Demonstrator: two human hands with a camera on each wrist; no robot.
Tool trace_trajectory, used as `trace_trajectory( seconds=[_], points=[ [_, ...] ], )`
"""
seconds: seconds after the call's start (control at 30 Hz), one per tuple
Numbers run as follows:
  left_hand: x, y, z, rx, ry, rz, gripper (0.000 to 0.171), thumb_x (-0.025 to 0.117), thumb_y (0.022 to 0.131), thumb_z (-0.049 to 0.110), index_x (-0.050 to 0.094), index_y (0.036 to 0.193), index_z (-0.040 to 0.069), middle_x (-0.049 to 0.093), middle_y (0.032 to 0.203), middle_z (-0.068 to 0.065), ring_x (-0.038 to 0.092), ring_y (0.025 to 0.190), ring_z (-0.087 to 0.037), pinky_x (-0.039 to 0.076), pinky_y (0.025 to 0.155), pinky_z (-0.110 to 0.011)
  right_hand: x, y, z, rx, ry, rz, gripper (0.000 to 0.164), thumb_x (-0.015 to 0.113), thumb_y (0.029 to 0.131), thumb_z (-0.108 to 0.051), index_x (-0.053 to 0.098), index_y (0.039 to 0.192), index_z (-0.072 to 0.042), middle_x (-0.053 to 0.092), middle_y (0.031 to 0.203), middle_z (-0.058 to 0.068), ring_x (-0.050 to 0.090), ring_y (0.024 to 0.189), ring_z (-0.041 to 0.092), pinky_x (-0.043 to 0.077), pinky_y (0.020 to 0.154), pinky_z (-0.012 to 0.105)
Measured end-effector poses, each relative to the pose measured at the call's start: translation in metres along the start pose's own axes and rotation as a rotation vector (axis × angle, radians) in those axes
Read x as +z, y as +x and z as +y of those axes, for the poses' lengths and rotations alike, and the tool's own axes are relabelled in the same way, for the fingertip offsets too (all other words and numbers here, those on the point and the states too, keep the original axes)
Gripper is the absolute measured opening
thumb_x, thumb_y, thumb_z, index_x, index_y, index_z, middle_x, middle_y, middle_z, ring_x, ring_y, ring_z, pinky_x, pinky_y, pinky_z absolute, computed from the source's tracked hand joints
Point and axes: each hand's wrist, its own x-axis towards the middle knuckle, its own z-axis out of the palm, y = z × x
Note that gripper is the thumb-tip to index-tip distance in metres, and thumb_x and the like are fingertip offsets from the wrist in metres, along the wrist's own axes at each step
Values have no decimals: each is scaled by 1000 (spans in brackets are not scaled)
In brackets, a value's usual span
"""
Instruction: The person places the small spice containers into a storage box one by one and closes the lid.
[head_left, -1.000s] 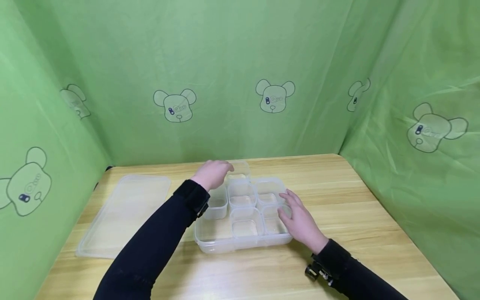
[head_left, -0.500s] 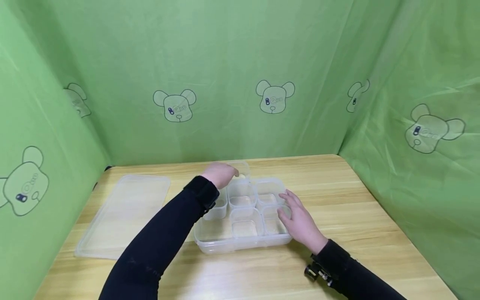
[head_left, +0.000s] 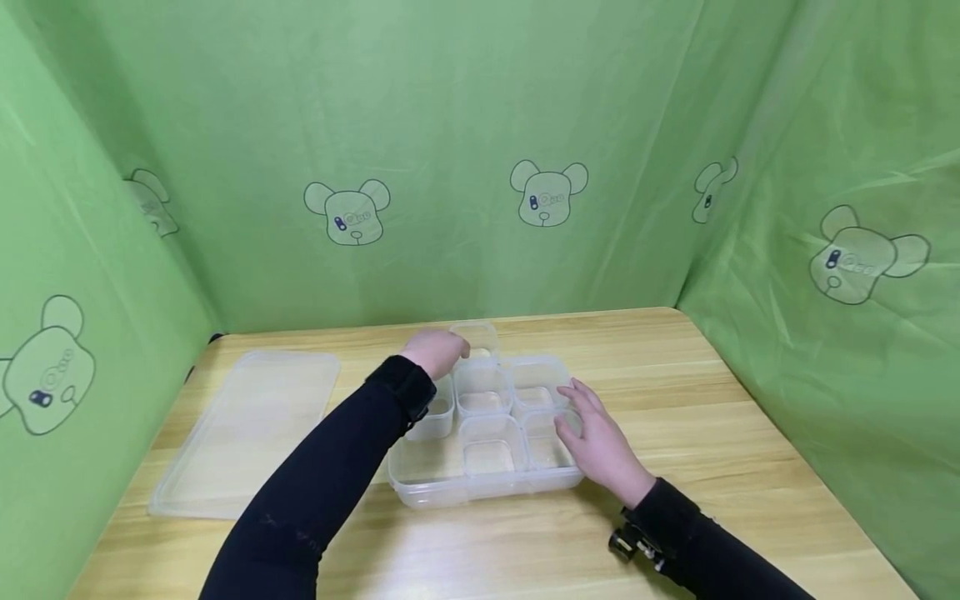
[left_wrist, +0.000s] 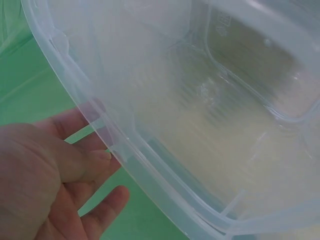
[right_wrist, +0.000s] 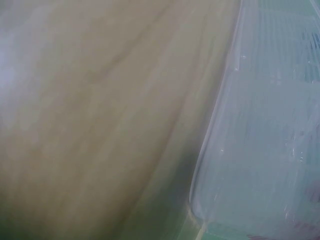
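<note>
A large clear plastic box (head_left: 442,493) stands mid-table with several small clear containers (head_left: 491,442) in it. Another small container (head_left: 480,337) is at the back, past the box's far rim. My left hand (head_left: 435,350) is at its left side, one finger curved down by its edge. In the left wrist view the left hand (left_wrist: 65,175) has fingertips behind a clear wall and its thumb at the rim. Whether they pinch the wall I cannot tell. My right hand (head_left: 603,442) rests at the box's right edge, fingers spread over the front right container, holding nothing.
A large flat clear lid (head_left: 251,425) lies on the wooden table (head_left: 517,550) to the left. Green curtains (head_left: 450,267) with printed bear heads enclose the table's back and sides. In the right wrist view the box's side wall (right_wrist: 265,140) shows beside blurred wood.
My left hand has moved right toward the rear small container, then slightly back left. The right hand and the large box have stayed in place.
</note>
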Motion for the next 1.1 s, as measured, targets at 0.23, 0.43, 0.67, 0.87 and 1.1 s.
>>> trace_trajectory(
  seconds=[0.23,0.43,0.67,0.87,1.1],
  points=[
    [3,3,-2,84,167,40,32,58,94,-1,74,117,14,71,121,-3,65,112,-22,49,98,-39,1,0,0,-1,0,0,50,58,101,-18,45,145,1,25,158,26,49,129,47,40,104,60],
    [6,5,-6,123,210,100,22,63,89,0,77,101,12,74,107,-2,69,98,-19,54,87,-36,2,0,1,-1,2,3,50,57,101,-19,45,145,2,25,159,26,50,128,47,41,104,60],
    [9,10,-12,108,198,155,15,66,81,-1,74,85,12,71,89,-1,59,77,-17,53,76,-34,2,-1,0,-3,2,7,50,57,100,-18,45,144,2,25,158,26,50,128,47,41,103,60],
    [12,13,-17,101,196,178,25,64,76,-4,53,65,15,54,72,3,40,67,-14,41,62,-30,1,-2,-1,-2,5,10,50,58,100,-17,45,144,3,26,158,27,49,129,47,40,104,60],
    [12,15,-18,127,219,163,42,50,71,-11,19,64,17,17,62,3,20,61,-14,16,58,-29,1,-1,-2,1,8,8,50,58,100,-15,45,144,3,25,158,27,44,132,48,36,107,61]
  ],
)
